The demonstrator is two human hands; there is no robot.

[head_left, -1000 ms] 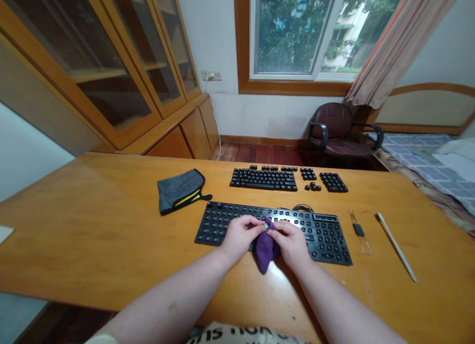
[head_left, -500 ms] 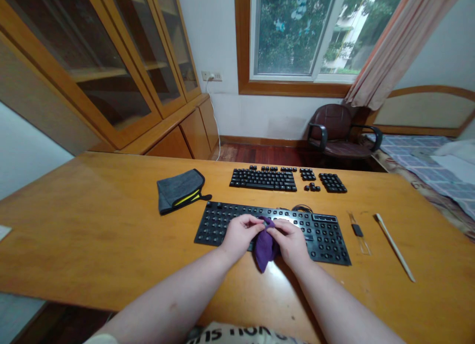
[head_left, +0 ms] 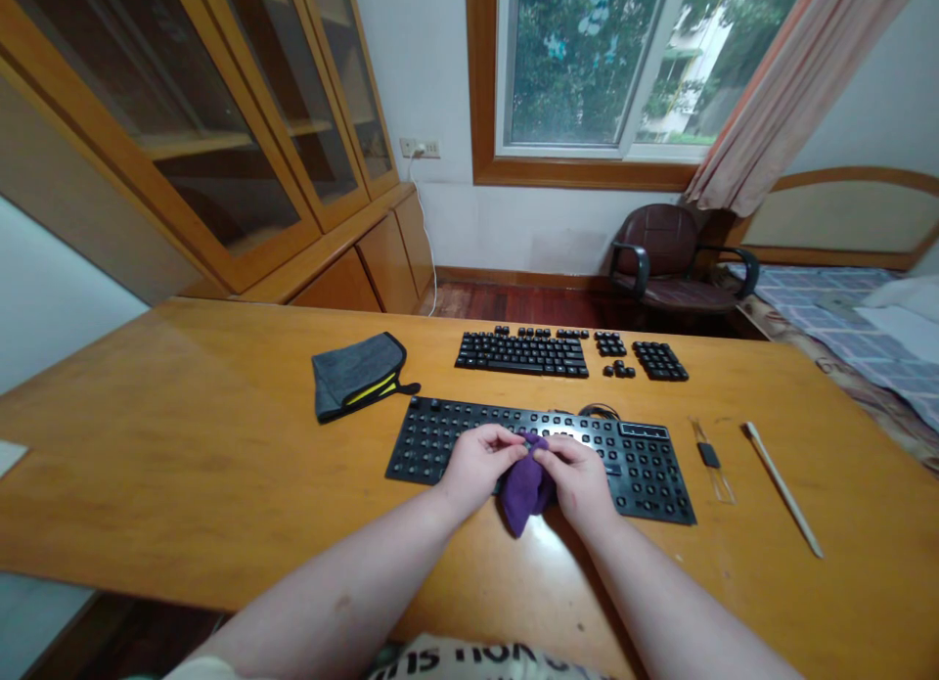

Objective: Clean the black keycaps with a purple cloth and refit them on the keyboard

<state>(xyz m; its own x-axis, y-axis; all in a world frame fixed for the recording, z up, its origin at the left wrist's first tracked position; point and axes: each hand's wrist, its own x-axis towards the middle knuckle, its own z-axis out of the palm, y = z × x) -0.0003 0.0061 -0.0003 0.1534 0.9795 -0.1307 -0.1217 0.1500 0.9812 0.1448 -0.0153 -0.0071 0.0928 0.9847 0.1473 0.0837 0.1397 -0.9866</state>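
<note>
Between my hands, over the front middle of a black keyboard base (head_left: 652,475), is a bunched purple cloth (head_left: 522,499). My left hand (head_left: 476,465) pinches the cloth's top from the left, thumb and fingers together. From the right, my right hand (head_left: 581,475) pinches the same top part, its thumb close to the left one. Something small may sit in the cloth between the fingertips; I cannot make it out. The cloth's lower end hangs in a point toward me. Most of the base's key switches are bare, without keycaps.
Behind the base, loose black keycaps (head_left: 520,353) lie in keyboard layout. A folded grey cloth (head_left: 356,372) with a yellow lining lies to the left. On the right are a wire keycap puller (head_left: 708,455) and a white stick (head_left: 783,489), all on the wooden desk (head_left: 183,445).
Both hands stay at the same place with the purple cloth. The cloth's top between the fingertips has shifted and folded slightly. The whole view has moved a little.
</note>
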